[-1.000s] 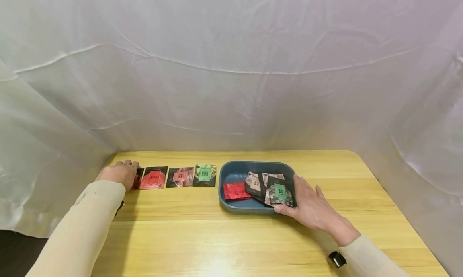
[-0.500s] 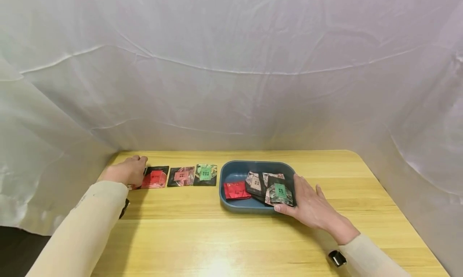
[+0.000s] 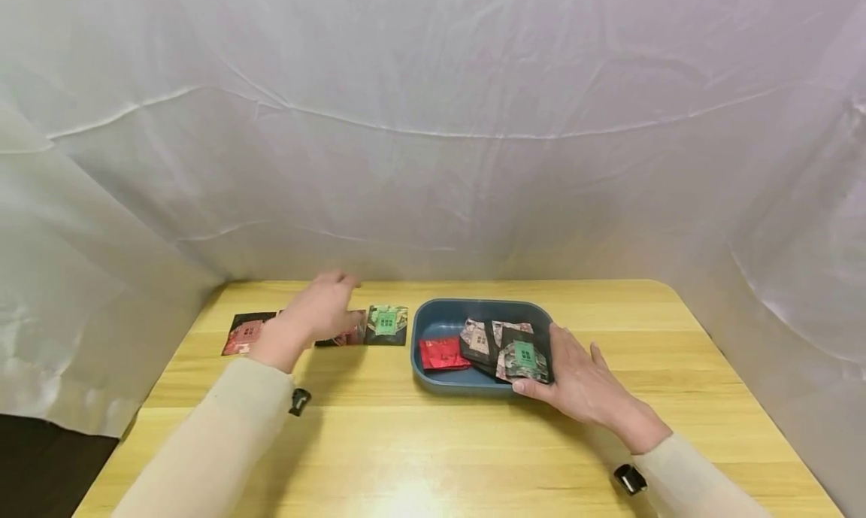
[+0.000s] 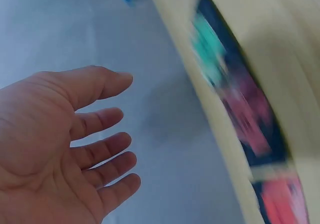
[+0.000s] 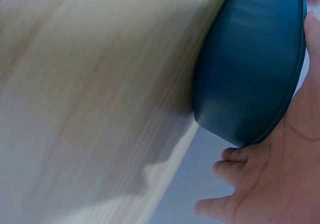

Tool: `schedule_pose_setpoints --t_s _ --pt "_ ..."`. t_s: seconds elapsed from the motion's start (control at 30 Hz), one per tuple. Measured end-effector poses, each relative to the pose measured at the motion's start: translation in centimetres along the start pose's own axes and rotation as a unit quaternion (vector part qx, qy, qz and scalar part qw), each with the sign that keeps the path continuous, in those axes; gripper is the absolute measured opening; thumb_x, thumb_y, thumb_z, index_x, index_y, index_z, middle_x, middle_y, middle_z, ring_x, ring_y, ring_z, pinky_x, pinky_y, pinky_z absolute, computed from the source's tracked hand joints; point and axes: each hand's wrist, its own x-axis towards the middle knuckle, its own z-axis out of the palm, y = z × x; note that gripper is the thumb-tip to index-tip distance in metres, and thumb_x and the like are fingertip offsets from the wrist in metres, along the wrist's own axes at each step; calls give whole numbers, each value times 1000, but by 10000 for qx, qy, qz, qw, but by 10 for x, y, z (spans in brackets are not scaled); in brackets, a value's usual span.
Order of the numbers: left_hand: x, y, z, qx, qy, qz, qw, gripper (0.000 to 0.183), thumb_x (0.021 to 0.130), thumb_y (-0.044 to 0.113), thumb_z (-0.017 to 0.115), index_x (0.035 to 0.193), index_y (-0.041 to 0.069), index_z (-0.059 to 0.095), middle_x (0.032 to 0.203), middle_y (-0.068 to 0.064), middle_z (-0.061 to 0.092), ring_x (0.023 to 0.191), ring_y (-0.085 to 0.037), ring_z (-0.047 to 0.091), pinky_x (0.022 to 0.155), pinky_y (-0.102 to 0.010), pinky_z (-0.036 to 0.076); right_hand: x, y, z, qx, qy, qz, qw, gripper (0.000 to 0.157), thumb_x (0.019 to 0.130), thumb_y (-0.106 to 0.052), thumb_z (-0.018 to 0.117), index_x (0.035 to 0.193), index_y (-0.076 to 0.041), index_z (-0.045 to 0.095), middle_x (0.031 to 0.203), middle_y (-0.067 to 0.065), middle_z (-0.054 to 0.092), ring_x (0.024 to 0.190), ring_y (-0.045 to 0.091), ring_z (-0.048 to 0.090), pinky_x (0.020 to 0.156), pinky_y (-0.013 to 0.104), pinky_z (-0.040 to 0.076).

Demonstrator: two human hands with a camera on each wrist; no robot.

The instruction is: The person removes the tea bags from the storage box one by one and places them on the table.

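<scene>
A sachet row (image 3: 386,324) lies on the worktop (image 3: 379,443); above it, the left hand (image 3: 313,312), fingers apart, grips nothing; at three o'clock, a blue box (image 3: 467,389) holds more sachets (image 3: 524,358); the right hand (image 3: 583,385), straight-fingered, touches its four o'clock corner

An open blue box (image 3: 467,389) with rounded corners sits upright, packets inside it and alongside. A crinkled red packet (image 3: 443,354) lies at the left of the box; near the middle, a black packet (image 3: 477,341) with a pale label overlaps its neighbours; to the right, a green-labelled packet (image 3: 524,358) tops the pile, partly covering a patterned packet (image 3: 509,327). Left of the box, four more lie in a row: closest, a green-and-black packet (image 3: 386,325), face up; next, a pink-labelled packet (image 3: 345,339), partly covered; then a red-labelled packet (image 4: 282,201), blurred; and farthest out, a red-and-black packet (image 3: 245,332), flat.
</scene>
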Motion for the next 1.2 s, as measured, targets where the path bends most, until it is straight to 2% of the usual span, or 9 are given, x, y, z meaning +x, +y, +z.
schedule_pose_setpoints --t_s 0.23,0.33,0.4,0.53,0.7,0.83,1.0,1.2 --pt "12 78 8 209 130 801 9965 70 98 31 75 157 4 47 161 -20 45 152 -40 40 126 -55 33 3 -5 -1 -44 22 -34 10000 129 88 -85 58 164 10 14 167 34 27 155 51 28 117 82 15" --pt "17 110 16 320 40 1100 9934 75 99 37 73 160 5 42 164 -18 43 154 -36 39 128 -50 29 4 -7 -2 -45 41 -40 10000 128 88 -83 60 164 10 14 167 35 27 155 50 29 117 83 15" --pt "21 128 23 387 -10 1314 9906 75 100 40 72 160 6 42 164 -16 44 153 -34 41 128 -47 30 5 -8 -1 -42 46 -39 10000 128 88 -82 61 164 10 14 166 35 28 155 50 29 117 83 16" --pt "32 158 36 715 -116 1617 9842 69 100 46 71 156 10 50 158 -11 51 149 -30 46 122 -43 41 6 -9 -1 -4 27 -55 10000 127 88 -82 61 164 10 15 166 35 28 155 51 29 116 84 16" --pt "49 184 53 1231 -174 1935 9732 63 99 51 70 149 14 60 151 -5 58 142 -25 52 117 -37 46 8 -9 0 71 -34 -70 9999 127 88 -82 60 164 9 14 167 34 26 156 50 28 115 85 15" --pt "63 199 68 1340 -408 2058 9685 63 99 53 70 151 20 59 151 -2 58 140 -22 53 117 -36 47 7 -8 0 134 -109 -60 9998 127 89 -81 60 164 9 12 169 34 23 157 50 25 114 85 13" --pt "77 209 83 1208 -777 1927 9707 67 97 53 72 154 22 55 154 0 56 142 -20 52 114 -39 49 7 -7 1 55 -90 -88 9999 127 89 -82 58 164 10 13 169 34 22 157 51 24 115 84 14" --pt "81 215 92 1215 -1094 1716 9715 77 97 55 70 162 21 45 163 5 48 149 -18 46 116 -46 49 5 -8 0 -52 -127 -168 9998 126 91 -82 54 163 13 12 170 36 14 158 54 16 121 77 15"
